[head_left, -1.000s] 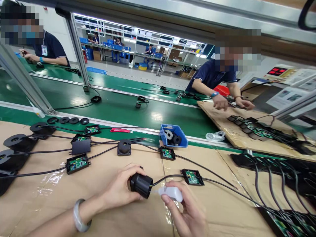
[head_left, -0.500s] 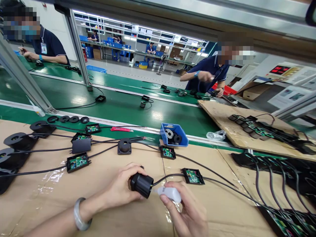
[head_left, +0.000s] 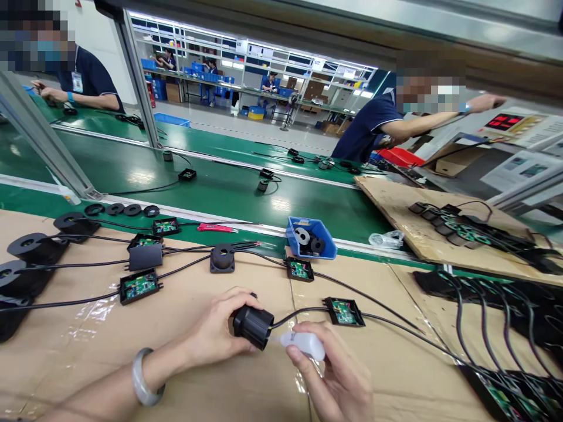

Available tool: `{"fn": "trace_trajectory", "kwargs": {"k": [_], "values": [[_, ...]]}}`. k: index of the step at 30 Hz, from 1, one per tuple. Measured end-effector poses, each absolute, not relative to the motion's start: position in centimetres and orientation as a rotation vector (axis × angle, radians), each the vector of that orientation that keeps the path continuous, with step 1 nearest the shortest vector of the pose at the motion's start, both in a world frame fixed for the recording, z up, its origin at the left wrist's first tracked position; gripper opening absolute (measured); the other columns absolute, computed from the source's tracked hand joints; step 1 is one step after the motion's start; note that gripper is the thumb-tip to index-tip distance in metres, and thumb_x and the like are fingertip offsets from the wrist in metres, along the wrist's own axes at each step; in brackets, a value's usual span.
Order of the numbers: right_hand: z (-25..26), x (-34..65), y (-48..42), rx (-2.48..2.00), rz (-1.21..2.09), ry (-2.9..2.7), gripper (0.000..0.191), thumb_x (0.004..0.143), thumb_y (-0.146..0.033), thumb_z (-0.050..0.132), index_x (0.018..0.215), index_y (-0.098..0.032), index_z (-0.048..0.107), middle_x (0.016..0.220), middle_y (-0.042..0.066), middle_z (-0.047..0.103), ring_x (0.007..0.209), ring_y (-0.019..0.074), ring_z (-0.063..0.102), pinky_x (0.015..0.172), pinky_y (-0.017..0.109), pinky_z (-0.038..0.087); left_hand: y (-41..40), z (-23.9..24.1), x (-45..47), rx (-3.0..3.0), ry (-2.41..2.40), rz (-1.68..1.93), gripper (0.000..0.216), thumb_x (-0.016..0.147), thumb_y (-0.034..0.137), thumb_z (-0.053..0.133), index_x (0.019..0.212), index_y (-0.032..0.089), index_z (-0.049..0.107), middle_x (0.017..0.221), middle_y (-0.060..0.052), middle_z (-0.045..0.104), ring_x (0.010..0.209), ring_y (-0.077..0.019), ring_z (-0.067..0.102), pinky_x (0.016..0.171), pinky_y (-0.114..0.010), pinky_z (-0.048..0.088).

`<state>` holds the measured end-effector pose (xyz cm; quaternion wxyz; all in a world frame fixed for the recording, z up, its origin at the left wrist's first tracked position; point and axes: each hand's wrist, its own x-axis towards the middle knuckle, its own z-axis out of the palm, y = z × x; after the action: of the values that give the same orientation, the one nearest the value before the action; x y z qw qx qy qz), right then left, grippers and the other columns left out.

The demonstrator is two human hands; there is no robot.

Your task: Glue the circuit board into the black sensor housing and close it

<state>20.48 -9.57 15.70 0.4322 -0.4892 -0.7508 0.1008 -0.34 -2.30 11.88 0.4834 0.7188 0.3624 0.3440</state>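
Note:
My left hand (head_left: 215,331) is wrapped round a black round housing (head_left: 254,325) lying on its side on the cardboard. A black cable runs from the housing to a small open box with a green circuit board (head_left: 343,311). My right hand (head_left: 338,378) pinches a small white squeeze bottle (head_left: 304,344). The bottle's nozzle points at the rim of the housing and touches it or nearly so.
Cabled black housings and circuit boards (head_left: 139,285) lie across the cardboard. A blue bin (head_left: 326,248) of round parts stands at the edge of the green conveyor (head_left: 211,187). A person (head_left: 378,126) across the belt reaches toward a panel. More assemblies (head_left: 505,328) are heaped at right.
My hands have hardly moved. The person across the belt lifted an arm from the cardboard and stretched it right toward the panel. Parts on the belt drifted right.

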Motion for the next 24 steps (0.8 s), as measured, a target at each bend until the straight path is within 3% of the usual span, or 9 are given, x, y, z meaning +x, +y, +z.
{"fn": "trace_trajectory", "kwargs": {"k": [24], "values": [[15.49,20.56,-9.5,-1.181,0.194,-1.847,0.019,0.091,-0.012,0.061,0.108,-0.02,0.059,0.085,0.003,0.066,0.071,0.0141,0.063,0.063,0.022,0.051,-2.28,11.57,-0.26,1.732,0.885,0.831,0.059,0.053,0.002,0.088,0.105,0.023,0.069,0.11,-0.004,0.065,0.11,-0.0232,0.061,0.091,-0.028,0.046]]}}
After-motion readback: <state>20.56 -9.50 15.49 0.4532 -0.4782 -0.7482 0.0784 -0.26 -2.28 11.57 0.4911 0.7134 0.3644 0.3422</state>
